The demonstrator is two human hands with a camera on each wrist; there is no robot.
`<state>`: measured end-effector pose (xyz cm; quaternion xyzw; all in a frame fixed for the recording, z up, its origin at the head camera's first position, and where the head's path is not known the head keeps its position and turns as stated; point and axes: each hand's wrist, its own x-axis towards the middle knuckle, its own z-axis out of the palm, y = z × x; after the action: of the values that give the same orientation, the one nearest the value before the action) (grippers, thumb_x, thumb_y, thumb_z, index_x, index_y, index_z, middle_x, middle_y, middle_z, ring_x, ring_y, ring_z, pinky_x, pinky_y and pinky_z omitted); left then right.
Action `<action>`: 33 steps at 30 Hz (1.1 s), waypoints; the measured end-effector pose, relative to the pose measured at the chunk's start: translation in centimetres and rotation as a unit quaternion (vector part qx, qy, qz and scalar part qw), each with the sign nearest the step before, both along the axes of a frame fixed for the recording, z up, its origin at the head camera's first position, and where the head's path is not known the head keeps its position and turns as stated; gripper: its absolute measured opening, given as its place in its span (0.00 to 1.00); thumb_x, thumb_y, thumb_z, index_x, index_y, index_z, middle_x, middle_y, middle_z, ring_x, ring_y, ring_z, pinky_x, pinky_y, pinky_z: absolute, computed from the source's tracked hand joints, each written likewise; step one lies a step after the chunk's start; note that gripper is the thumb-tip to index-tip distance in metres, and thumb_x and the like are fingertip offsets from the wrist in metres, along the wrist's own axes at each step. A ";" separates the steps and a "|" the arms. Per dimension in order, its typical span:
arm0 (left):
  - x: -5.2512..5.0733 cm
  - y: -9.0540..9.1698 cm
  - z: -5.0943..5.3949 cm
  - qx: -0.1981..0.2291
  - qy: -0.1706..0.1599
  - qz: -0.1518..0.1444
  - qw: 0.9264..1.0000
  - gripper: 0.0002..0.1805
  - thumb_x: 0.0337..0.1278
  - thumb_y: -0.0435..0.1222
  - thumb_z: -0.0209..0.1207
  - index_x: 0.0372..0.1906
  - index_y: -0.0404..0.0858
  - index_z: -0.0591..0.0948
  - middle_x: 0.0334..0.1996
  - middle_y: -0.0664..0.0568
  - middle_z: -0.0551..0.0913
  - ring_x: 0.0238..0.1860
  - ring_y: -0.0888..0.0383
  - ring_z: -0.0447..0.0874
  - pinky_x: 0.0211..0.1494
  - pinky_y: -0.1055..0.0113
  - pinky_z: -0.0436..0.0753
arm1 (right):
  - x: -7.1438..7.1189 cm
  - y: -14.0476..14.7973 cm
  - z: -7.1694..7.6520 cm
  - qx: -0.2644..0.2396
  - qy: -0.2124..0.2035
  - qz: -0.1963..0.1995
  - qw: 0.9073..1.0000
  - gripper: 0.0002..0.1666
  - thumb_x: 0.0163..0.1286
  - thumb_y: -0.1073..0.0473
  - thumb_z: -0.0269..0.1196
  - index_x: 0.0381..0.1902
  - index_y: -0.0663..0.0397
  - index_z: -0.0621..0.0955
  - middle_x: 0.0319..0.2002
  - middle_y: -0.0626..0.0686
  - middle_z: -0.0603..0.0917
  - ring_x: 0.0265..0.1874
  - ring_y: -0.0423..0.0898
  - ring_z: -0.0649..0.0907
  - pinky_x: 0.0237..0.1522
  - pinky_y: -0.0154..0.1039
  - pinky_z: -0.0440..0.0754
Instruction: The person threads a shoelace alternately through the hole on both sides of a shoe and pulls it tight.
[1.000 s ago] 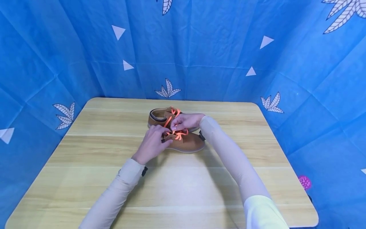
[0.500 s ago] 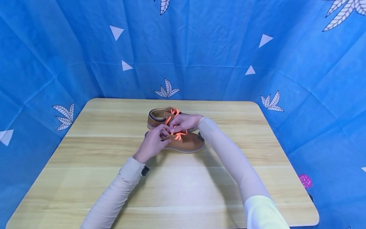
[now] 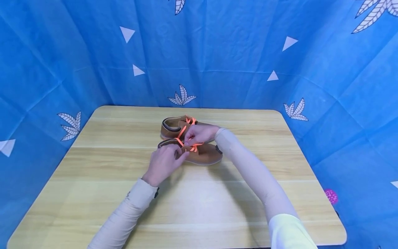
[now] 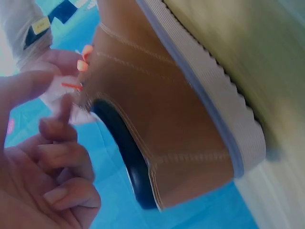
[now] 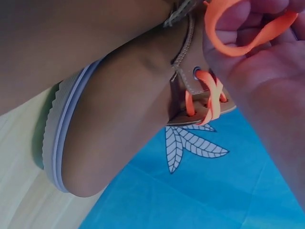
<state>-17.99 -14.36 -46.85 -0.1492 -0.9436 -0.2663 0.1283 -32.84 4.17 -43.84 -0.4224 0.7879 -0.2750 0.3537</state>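
Note:
A brown low-cut shoe with orange laces stands near the middle of the table, toe to the right. My right hand is over its tongue and pinches an orange shoelace, which loops out of the fingers in the right wrist view. My left hand is at the shoe's near side by the heel opening. In the left wrist view its thumb stands apart from the loosely curled fingers. A short bit of lace shows beyond them, and no lace is visibly held there.
A second brown shoe with orange laces stands just behind the first, also toe to the right. The shoes are on a pale wooden table with rounded corners. Blue patterned cloth hangs around its back and sides.
My left hand has drawn back slightly toward me and down, away from the lacing and my right hand. The right hand stays over the tongue with the lace. The shoes have not moved.

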 end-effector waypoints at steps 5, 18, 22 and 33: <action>-0.1 0.3 -0.2 0.044 -0.061 -0.011 0.997 0.18 0.71 0.48 0.61 0.27 0.43 0.87 0.14 0.59 0.74 0.16 0.62 0.71 0.22 0.66 0.67 | 0.4 -0.1 0.3 -0.002 0.012 0.010 1.000 0.15 0.78 0.59 0.60 0.29 0.50 0.87 0.19 0.42 0.74 0.18 0.37 0.66 0.29 0.32 0.66; -0.7 0.2 -1.0 0.110 -0.090 -0.032 0.989 0.15 0.70 0.38 0.60 0.26 0.39 0.87 0.14 0.59 0.71 0.15 0.64 0.66 0.22 0.69 0.65 | 3.3 6.1 -1.2 -0.023 0.090 -0.140 0.986 0.49 0.65 0.43 0.74 0.76 0.57 0.68 0.74 0.58 0.73 0.73 0.55 0.74 0.75 0.53 0.71; -0.5 0.1 -1.3 0.122 -0.111 -0.030 0.986 0.13 0.70 0.38 0.60 0.31 0.39 0.89 0.14 0.58 0.74 0.14 0.64 0.67 0.21 0.69 0.66 | 4.9 8.4 -3.8 0.005 0.137 -0.143 0.980 0.58 0.56 0.41 0.79 0.76 0.59 0.67 0.74 0.59 0.72 0.74 0.57 0.72 0.77 0.54 0.66; 0.5 -1.2 -1.3 0.126 -0.161 -0.048 0.978 0.11 0.69 0.38 0.61 0.37 0.37 0.90 0.18 0.57 0.76 0.18 0.62 0.71 0.27 0.68 0.71 | 5.6 9.4 -5.8 -0.028 0.190 -0.154 0.969 0.53 0.53 0.47 0.82 0.73 0.56 0.72 0.70 0.56 0.77 0.73 0.54 0.73 0.77 0.51 0.67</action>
<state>-17.46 -15.61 -48.15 -0.1321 -0.9026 -0.4091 -0.0204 -27.20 13.59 -49.60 -0.3506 0.8882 -0.2623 0.1391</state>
